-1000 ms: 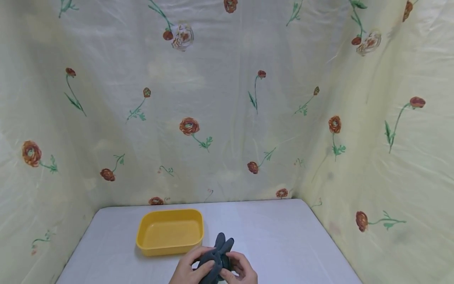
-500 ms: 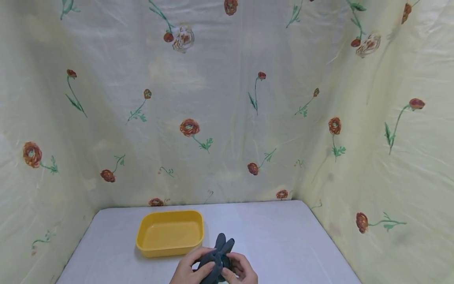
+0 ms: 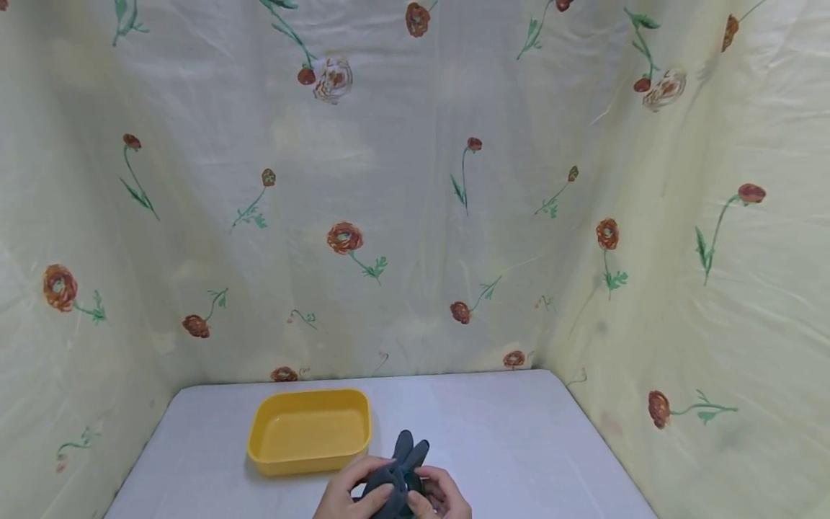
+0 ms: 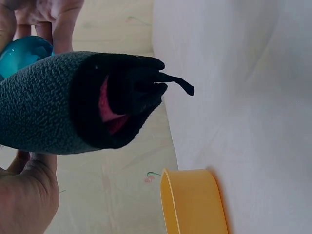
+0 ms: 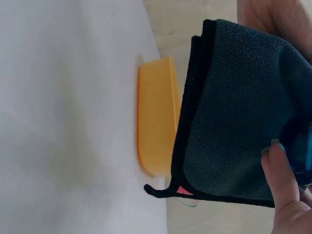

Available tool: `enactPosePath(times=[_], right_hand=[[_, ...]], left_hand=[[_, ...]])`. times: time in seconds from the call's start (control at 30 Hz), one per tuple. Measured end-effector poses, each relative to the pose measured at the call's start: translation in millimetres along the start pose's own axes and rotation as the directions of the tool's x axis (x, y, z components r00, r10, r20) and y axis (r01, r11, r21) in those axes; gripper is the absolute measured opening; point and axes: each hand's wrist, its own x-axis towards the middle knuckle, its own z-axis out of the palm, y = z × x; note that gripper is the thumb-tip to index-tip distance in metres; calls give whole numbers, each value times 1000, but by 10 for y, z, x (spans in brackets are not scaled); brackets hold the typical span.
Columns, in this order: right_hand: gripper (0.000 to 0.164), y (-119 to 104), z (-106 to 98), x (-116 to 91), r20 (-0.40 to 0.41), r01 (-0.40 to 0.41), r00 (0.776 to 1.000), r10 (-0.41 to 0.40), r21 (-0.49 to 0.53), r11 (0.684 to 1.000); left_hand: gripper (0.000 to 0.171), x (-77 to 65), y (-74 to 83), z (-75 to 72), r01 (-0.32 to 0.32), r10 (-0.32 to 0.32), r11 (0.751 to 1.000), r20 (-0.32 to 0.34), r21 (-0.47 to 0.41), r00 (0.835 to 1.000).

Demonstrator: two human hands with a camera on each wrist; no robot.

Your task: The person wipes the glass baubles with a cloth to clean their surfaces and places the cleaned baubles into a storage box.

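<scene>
Left hand [image 3: 345,496]: pinching microfibre cloth [image 5: 234,107], grey nubby pile, black-bound edge.
Right hand [image 3: 446,496]: gripping glossy, rounded teal object [image 4: 24,54] against cloth.
Both: near centre, above counter [image 3: 519,447].
Yellow tub [image 3: 308,464]: smooth, round-cornered, farther left.

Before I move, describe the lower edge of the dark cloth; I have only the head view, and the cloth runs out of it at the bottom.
Observer: The left wrist view shows that edge of the cloth trimmed in black.

Operator: Tell me what shows inside the fold there.

Observer: Something pink, within the black trim.

Operator: Now give me the colour of the shiny thing by the right hand.

Observer: Teal, going by the left wrist view.
</scene>
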Motion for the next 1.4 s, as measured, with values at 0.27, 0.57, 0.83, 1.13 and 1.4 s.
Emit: enactPosePath(times=[0.27, 0.57, 0.83, 1.13, 1.4], right_hand=[[45, -15, -14, -10, 1, -21, 1000, 21, 40, 999], [42, -7, -29, -9, -7, -28, 1000, 28, 36, 999], [41, 19, -33, 16, -22, -26, 999, 27, 44, 999], [38, 38, -9, 29, -42, -18, 999, 20, 52, 998], [41, 35, -15, 31, -15, -27, 999, 28, 84, 996]], left_hand=[[29, 2, -33, 22, -83, 85, 992, -18, 89, 996], [29, -7, -40, 32, -84, 85, 993, -12, 80, 996], [29, -4, -49, 36, -93, 94, 992, -12, 83, 995], [29, -14, -65, 32, -99, 101, 991, -11, 87, 995], [30, -20, -45, 38, -86, 87, 994, -18, 64, 996]])
